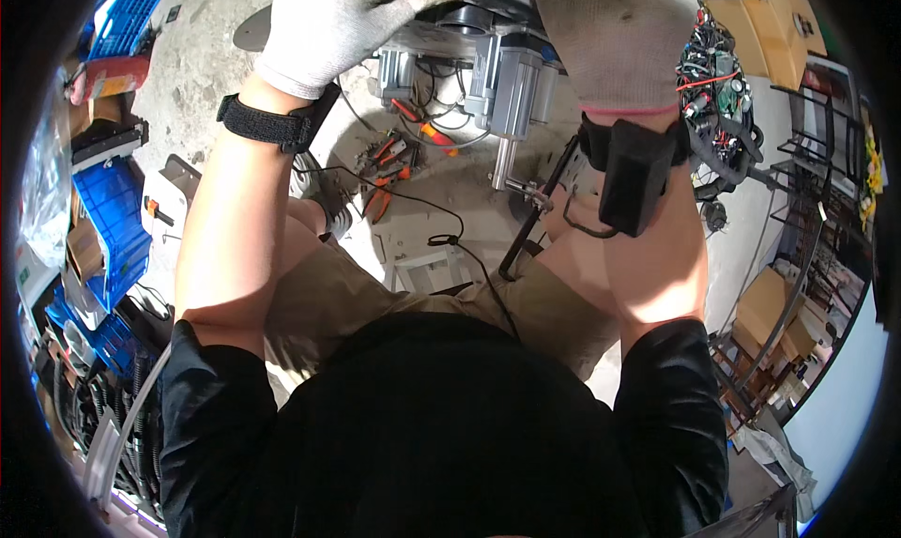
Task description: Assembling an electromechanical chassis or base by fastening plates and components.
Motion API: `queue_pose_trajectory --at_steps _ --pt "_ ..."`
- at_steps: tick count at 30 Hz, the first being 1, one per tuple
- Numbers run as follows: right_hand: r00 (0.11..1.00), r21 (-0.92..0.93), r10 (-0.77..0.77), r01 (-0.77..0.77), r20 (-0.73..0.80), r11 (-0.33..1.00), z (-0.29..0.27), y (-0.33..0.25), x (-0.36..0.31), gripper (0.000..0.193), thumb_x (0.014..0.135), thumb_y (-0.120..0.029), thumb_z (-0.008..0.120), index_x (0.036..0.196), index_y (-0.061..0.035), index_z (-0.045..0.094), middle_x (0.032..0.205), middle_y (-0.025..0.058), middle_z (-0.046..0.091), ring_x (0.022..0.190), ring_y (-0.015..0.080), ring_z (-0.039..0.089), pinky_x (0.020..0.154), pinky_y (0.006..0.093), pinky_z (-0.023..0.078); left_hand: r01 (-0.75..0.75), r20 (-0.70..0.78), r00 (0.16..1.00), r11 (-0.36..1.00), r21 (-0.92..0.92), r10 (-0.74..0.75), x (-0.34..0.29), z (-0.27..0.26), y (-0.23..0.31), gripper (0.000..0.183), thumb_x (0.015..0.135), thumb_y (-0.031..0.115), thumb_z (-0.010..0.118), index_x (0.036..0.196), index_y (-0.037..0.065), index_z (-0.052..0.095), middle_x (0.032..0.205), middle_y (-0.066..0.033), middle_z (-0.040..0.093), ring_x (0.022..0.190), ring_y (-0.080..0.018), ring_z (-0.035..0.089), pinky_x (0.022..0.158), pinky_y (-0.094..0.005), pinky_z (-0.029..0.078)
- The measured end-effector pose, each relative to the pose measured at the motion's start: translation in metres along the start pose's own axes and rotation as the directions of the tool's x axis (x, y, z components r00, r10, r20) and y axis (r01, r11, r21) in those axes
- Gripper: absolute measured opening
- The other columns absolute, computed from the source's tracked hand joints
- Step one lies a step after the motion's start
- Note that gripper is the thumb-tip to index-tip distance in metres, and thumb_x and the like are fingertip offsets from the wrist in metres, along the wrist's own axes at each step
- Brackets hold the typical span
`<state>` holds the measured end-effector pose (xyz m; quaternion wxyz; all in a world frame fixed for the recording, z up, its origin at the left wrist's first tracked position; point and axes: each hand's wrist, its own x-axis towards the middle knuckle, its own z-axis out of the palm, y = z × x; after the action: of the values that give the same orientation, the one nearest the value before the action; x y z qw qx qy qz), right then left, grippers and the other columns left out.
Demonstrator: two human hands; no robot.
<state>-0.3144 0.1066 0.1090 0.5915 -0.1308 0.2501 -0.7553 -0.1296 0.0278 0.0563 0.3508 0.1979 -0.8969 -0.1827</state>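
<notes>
My left hand (343,26), in a white knit glove, is at the top edge beside a dark metal machine (427,40). Its thumb curves over the machine's upper edge, while the other fingers run partly out of view. What they close on is hidden. My right hand (615,45), in a dirtier grey glove, covers the machine's right side, its fingers cut off by the top edge. Between the hands hangs a grey motor-like housing (514,87) with a metal shaft (505,162) pointing down. A smaller grey housing (397,73) sits left of it, with cables around.
Pliers with orange handles (378,200) and a red-yellow screwdriver (439,139) lie on the concrete floor below the machine. A black cable (413,192) trails toward my lap. Blue crates (114,228) stand left; a wire heap (718,87) and cardboard boxes (770,303) lie right.
</notes>
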Motion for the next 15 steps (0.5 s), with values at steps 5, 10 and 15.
queue_pose_trajectory --at_steps 5,10,15 --pt "0.945 -0.531 -0.209 0.045 -0.253 0.846 0.014 0.006 -0.024 0.039 0.112 -0.036 0.046 0.116 -0.0031 0.065 0.097 0.0073 0.063 0.084 0.0199 0.06 0.077 0.0334 0.049 0.027 -0.024 0.999 0.999 0.037 -0.026 0.001 -0.005 0.004 0.012 0.089 0.015 0.078 0.095 0.007 0.073 0.09 -0.0086 0.071 0.084 -0.0259 0.069 0.076 -0.0355 0.055" --pt "0.963 -0.971 -0.249 0.15 0.101 0.185 -0.026 0.002 -0.031 0.039 0.111 -0.03 0.052 0.104 0.004 0.069 0.085 0.0063 0.066 0.085 0.0171 0.061 0.078 0.0324 0.049 0.032 0.015 0.999 0.998 0.053 -0.033 0.002 -0.008 0.007 0.012 0.091 0.018 0.077 0.094 0.007 0.072 0.085 -0.0083 0.069 0.079 -0.026 0.067 0.074 -0.0367 0.053" --pt "0.951 -0.985 -0.309 0.066 0.014 0.158 -0.029 -0.005 -0.032 0.03 0.11 -0.027 0.055 0.111 -0.003 0.073 0.093 0.0102 0.072 0.084 0.0293 0.064 0.082 0.0403 0.051 0.151 0.012 0.988 0.988 0.043 -0.152 0.0 -0.014 0.015 0.021 0.089 0.026 0.079 0.093 0.006 0.072 0.081 -0.0086 0.067 0.076 -0.0233 0.064 0.071 -0.0355 0.051"
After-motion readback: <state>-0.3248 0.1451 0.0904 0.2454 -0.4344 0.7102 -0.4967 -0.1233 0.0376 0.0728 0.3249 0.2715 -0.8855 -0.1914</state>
